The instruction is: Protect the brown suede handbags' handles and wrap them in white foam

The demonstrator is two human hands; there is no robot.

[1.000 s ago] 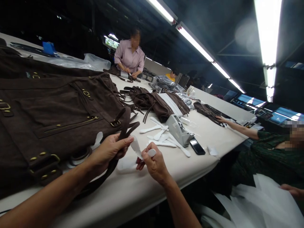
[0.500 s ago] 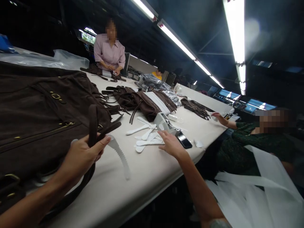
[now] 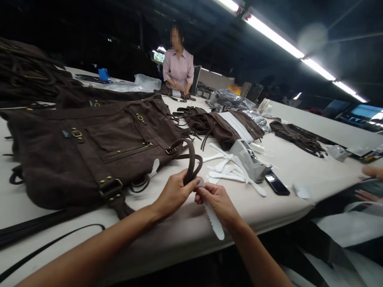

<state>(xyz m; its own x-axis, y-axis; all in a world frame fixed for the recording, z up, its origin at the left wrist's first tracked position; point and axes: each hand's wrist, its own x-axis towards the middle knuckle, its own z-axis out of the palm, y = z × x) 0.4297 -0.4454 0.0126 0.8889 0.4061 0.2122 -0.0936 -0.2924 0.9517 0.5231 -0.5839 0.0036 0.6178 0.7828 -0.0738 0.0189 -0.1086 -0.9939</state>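
A dark brown bag with brass buckles lies on the table to the left. My left hand is closed on its looped brown strap. Just to its right, my right hand pinches a white strip with a scalloped edge, close to my left fingertips. The strip's lower end hangs free below my right fingers, and its upper end shows between the two hands. Whether it is wrapped round the strap I cannot tell. Another white strip sits on a cord loop at the bag's side.
Loose white strips lie beyond my hands, beside a grey tape dispenser and a phone. More brown bags lie farther back. A person in a pink shirt stands across the table; another person's hand shows at right.
My right hand has come from beside the loose strips to my left hand and now grips the hanging strip. The view has swung left, showing more of the bag.
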